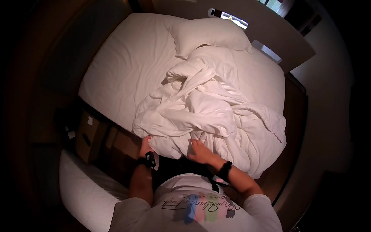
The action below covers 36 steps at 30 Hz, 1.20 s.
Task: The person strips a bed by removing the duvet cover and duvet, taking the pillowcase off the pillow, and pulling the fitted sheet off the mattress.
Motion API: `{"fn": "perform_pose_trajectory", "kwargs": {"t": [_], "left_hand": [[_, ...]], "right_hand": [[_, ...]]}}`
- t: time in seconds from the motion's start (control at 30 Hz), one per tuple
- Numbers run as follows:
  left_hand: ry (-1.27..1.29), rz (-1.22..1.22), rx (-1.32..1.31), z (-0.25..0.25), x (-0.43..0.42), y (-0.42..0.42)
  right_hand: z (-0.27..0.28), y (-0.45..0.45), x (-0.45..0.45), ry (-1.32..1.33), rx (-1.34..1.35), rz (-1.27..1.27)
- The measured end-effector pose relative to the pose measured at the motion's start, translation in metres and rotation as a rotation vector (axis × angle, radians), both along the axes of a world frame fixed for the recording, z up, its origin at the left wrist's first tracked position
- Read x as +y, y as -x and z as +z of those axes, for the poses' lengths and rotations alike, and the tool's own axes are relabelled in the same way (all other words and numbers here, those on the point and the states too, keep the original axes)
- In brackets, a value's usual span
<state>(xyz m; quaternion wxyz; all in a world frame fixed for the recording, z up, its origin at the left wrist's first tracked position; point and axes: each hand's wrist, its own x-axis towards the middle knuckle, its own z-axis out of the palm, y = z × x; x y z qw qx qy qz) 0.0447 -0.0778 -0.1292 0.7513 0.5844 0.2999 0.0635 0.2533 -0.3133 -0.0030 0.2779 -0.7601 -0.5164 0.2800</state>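
Contacting the near edge of the white duvet (193, 112) are both hands. The left hand (145, 147) meets its left corner, fingers partly hidden by fabric; the right hand (201, 152) rests with bent fingers at the middle of the edge. Whether either hand is closed on the fabric cannot be told. The duvet lies bunched on the bed (119, 65), its near edge hanging over. A white pillow (208, 36) lies at the far end.
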Motion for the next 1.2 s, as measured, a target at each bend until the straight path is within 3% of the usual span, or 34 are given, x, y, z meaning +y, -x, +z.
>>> {"fn": "perform_pose_trajectory", "kwargs": {"t": [0.03,0.1,0.13,0.17,0.23,0.3,0.4,0.47,0.53,0.57,0.63,0.7,0.73,0.77,0.83,0.9,0.97,1.0,1.03,1.07,1.1,1.13,1.17,1.2], "left_hand": [[-0.219,-0.069,-0.016,0.006,0.004,-0.007],[0.852,0.564,-0.161,0.033,0.017,-0.030],[0.856,0.715,-0.049,0.050,0.027,-0.039],[0.852,0.707,-0.050,0.070,0.040,-0.045],[0.626,0.731,-0.057,0.115,0.070,-0.057],[0.477,0.544,-0.261,0.176,0.103,-0.066],[0.274,0.461,-0.344,0.285,0.128,-0.080],[0.154,0.388,-0.392,0.343,0.138,-0.093],[-0.030,0.120,-0.639,0.384,0.141,-0.105],[-0.261,0.008,-0.590,0.406,0.126,-0.112],[-0.725,-0.343,-0.293,0.405,0.113,-0.113],[-0.471,-0.607,-0.145,0.384,0.083,-0.108],[-0.429,-0.759,-0.244,0.334,0.084,-0.106],[-0.784,-0.962,-0.279,0.336,0.070,-0.099],[-0.517,-1.413,-0.120,0.246,0.058,-0.074],[-0.360,-1.593,0.010,0.189,0.048,-0.051],[-0.290,-1.560,0.127,0.162,0.039,-0.055],[-0.408,-1.254,-0.038,0.132,0.040,-0.045],[-0.322,-1.032,-0.012,0.104,0.055,-0.038],[-0.452,-0.989,0.060,0.075,0.072,-0.034],[-0.443,-0.633,-0.052,0.061,0.084,-0.034],[-0.311,-0.530,-0.019,0.047,0.100,-0.035],[0.533,-0.107,-0.047,-0.033,0.109,-0.034],[-0.046,-0.259,0.016,-0.049,0.135,-0.031]], "right_hand": [[-0.012,0.010,0.012,0.085,-0.024,-0.024],[-0.025,0.026,0.035,0.165,-0.048,-0.047],[-0.028,0.028,0.049,0.198,-0.025,-0.125],[-0.027,0.028,0.060,0.232,-0.002,-0.207],[-0.006,0.027,0.078,0.141,0.119,-0.284],[0.017,0.020,0.093,0.057,0.152,-0.291],[0.120,-0.012,0.082,-0.373,0.312,-0.414],[0.189,-0.034,0.073,-0.480,0.381,-0.459],[0.223,-0.049,0.064,-0.512,0.541,-0.412],[0.236,-0.050,0.050,-0.480,0.477,-0.433],[0.214,-0.051,0.024,-0.257,0.628,-0.596],[0.161,-0.048,0.003,-0.151,0.599,-0.629],[0.131,-0.038,0.008,-0.080,0.497,-0.654],[0.102,-0.025,0.004,-0.028,0.397,-0.672],[0.055,0.003,-0.007,0.010,0.443,-0.558],[0.033,0.043,-0.024,0.115,0.520,-0.523],[0.025,0.061,-0.037,0.208,0.565,-0.494],[0.020,0.066,-0.033,0.238,0.570,-0.475],[0.016,0.070,-0.023,0.261,0.568,-0.455],[0.012,0.072,-0.012,0.271,0.560,-0.433],[0.009,0.074,0.001,0.280,0.549,-0.417],[0.005,0.075,0.020,0.283,0.534,-0.400],[0.001,0.078,0.035,0.290,0.517,-0.386],[-0.004,0.078,0.054,0.288,0.492,-0.377]]}}
